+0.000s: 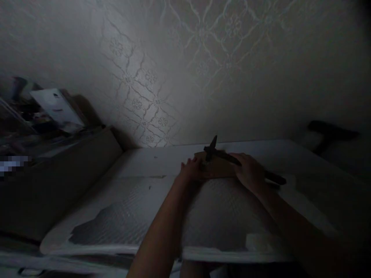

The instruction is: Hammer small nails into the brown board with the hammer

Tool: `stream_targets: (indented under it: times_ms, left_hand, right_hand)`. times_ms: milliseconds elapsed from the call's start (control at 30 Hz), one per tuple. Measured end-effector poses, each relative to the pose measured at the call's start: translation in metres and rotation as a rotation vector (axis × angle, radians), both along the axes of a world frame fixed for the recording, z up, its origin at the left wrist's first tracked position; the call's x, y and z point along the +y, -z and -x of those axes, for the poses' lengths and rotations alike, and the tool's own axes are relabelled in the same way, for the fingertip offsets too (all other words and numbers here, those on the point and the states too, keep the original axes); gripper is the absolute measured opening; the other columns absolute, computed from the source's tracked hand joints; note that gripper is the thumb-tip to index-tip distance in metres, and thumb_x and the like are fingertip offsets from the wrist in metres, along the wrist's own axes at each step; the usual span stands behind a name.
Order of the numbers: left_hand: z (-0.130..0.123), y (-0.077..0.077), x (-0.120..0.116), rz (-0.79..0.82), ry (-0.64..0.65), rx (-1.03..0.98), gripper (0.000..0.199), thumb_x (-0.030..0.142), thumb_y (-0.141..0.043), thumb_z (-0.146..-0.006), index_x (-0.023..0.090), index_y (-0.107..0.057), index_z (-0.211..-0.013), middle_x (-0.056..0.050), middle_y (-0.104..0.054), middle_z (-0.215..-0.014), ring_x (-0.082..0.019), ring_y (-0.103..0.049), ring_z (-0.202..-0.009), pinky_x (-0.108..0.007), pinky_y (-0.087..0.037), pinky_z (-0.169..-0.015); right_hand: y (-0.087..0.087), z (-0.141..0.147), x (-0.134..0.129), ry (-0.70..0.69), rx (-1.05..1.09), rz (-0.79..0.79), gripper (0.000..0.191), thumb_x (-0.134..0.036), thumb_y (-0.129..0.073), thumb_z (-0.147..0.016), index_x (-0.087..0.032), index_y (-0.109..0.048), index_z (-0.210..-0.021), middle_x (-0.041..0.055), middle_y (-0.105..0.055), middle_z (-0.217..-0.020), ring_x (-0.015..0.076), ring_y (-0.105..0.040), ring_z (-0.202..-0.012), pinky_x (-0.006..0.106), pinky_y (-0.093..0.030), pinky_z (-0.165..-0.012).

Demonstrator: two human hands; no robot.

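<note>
The scene is dim. A small brown wooden piece (219, 166) lies on a white table (139, 193) near the wall. My left hand (191, 170) rests on the piece's left end, fingers curled over something small there that I cannot make out. My right hand (248, 170) grips the handle of a dark hammer (228, 157), whose head points up just above the wood, close to my left fingers. The handle runs right, past my wrist.
A patterned wallpapered wall (185, 77) stands right behind the table. At the left, a cardboard box (58, 170) holds papers and clutter. A dark object (330, 133) sits at the far right. A textured sheet (130, 224) partly covers the tabletop.
</note>
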State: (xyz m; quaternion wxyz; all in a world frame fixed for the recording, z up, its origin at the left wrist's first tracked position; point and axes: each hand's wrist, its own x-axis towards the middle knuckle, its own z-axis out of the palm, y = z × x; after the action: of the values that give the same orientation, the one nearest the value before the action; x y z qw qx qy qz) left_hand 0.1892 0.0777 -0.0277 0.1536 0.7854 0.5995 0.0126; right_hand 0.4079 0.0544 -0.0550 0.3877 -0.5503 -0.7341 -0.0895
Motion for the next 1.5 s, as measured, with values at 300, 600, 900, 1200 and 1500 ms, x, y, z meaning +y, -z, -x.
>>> stream_targets:
  times_ms: [300, 600, 900, 1200, 1500]
  left_hand:
    - [0.0, -0.002, -0.001, 0.022, 0.0, 0.025, 0.09, 0.076, -0.049, -0.072, 0.026, -0.026, -0.144, -0.011, -0.016, -0.157, -0.035, -0.015, -0.143, -0.06, -0.017, -0.11]
    - [0.0, -0.003, -0.001, 0.012, -0.003, 0.028, 0.09, 0.075, -0.052, -0.071, 0.028, -0.026, -0.143, -0.011, -0.02, -0.156, -0.035, -0.019, -0.141, -0.06, -0.019, -0.109]
    - [-0.001, -0.002, -0.002, 0.012, -0.005, 0.019, 0.089, 0.074, -0.053, -0.072, 0.028, -0.026, -0.143, -0.011, -0.021, -0.156, -0.035, -0.018, -0.142, -0.058, -0.02, -0.109]
    - [-0.001, -0.001, -0.001, 0.016, -0.003, 0.01, 0.092, 0.074, -0.053, -0.071, 0.027, -0.023, -0.146, -0.012, -0.016, -0.157, -0.035, -0.016, -0.142, -0.061, -0.018, -0.109]
    - [-0.001, -0.002, -0.002, 0.026, 0.004, 0.017, 0.093, 0.074, -0.049, -0.073, 0.028, -0.018, -0.148, -0.01, -0.015, -0.158, -0.037, -0.013, -0.143, -0.062, -0.017, -0.109]
  right_hand:
    - [0.001, 0.0, 0.0, -0.003, -0.007, -0.008, 0.031, -0.016, -0.051, -0.083, -0.02, -0.063, -0.111, 0.0078, -0.068, -0.105, 0.0245, -0.06, -0.095, 0.037, -0.048, -0.08]
    - [-0.001, -0.002, 0.0, -0.004, -0.011, -0.02, 0.032, -0.016, -0.051, -0.082, -0.022, -0.063, -0.112, 0.0071, -0.068, -0.103, 0.0239, -0.061, -0.093, 0.037, -0.048, -0.079]
    - [0.0, -0.003, -0.002, -0.011, -0.002, -0.026, 0.031, -0.018, -0.05, -0.084, -0.021, -0.063, -0.112, 0.0075, -0.068, -0.104, 0.0237, -0.06, -0.094, 0.037, -0.048, -0.08]
    - [-0.002, 0.003, -0.001, -0.001, 0.03, -0.037, 0.029, -0.018, -0.051, -0.085, -0.021, -0.062, -0.111, 0.0073, -0.068, -0.106, 0.0242, -0.06, -0.095, 0.037, -0.048, -0.079]
    - [0.0, 0.01, -0.001, -0.028, 0.028, -0.021, 0.03, -0.017, -0.052, -0.083, -0.022, -0.062, -0.111, 0.0067, -0.067, -0.106, 0.0238, -0.06, -0.095, 0.037, -0.048, -0.08]
